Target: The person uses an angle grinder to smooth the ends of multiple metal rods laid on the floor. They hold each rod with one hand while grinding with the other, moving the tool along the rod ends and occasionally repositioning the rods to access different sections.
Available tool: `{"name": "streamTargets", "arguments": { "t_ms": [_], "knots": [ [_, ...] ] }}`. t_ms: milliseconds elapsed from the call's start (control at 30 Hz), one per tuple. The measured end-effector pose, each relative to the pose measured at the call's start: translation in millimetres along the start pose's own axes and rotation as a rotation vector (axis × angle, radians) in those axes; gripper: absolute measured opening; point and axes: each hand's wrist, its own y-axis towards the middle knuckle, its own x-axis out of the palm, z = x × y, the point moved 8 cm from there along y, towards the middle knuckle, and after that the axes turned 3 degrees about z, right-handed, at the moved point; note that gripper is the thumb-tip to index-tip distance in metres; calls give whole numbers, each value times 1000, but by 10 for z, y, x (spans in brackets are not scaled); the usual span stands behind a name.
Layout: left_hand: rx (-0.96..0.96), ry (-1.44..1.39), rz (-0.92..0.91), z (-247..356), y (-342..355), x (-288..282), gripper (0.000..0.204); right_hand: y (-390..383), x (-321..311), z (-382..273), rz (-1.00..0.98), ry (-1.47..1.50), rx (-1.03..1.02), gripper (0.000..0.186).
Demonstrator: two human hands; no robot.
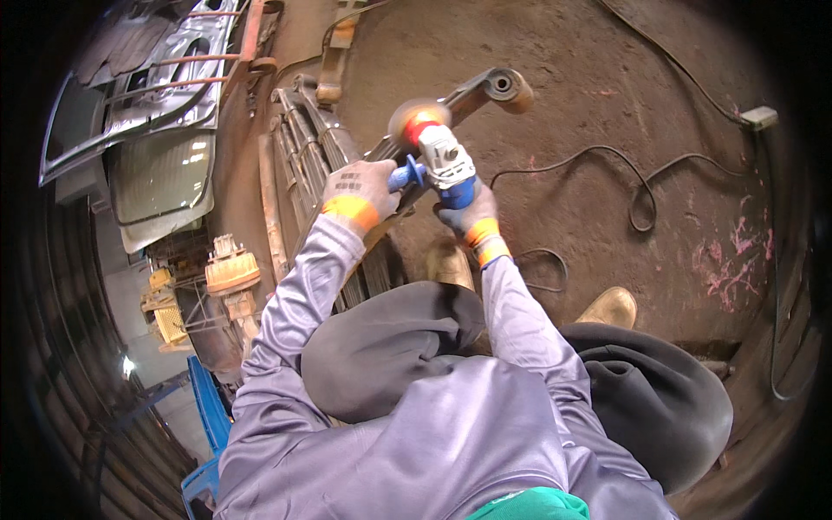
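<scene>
I hold a white and blue angle grinder [451,158] in both gloved hands. My left hand [362,185] is wrapped round its blue side handle [406,175], and my right hand [477,212] closes on the blue rear body. The disc [418,120] at the far end is smeared by motion, with a reddish part next to the tool head. It lies over a long curved leaf spring [468,102], whose far right end curls into a rolled eye [502,83]. Whether the disc touches the metal I cannot tell. My hands and the tool hide part of the spring.
Several long metal leaves [303,130] lie to the left. Beyond them stand a vehicle door frame [186,82], a glass panel [165,173] and an orange hub-like part [232,270]. A dark cord [598,149] loops across the dirt floor [555,113], near a pale connector block [759,118].
</scene>
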Motion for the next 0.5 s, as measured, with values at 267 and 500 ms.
{"name": "streamTargets", "arguments": {
  "t_ms": [267,500],
  "knots": [
    [85,-147,209,-85,612,-440,37,642,-430,-653,61,-140,-73,51],
    [184,-114,60,-188,864,-590,31,696,-302,-917,34,-276,-93,37]
  ]
}}
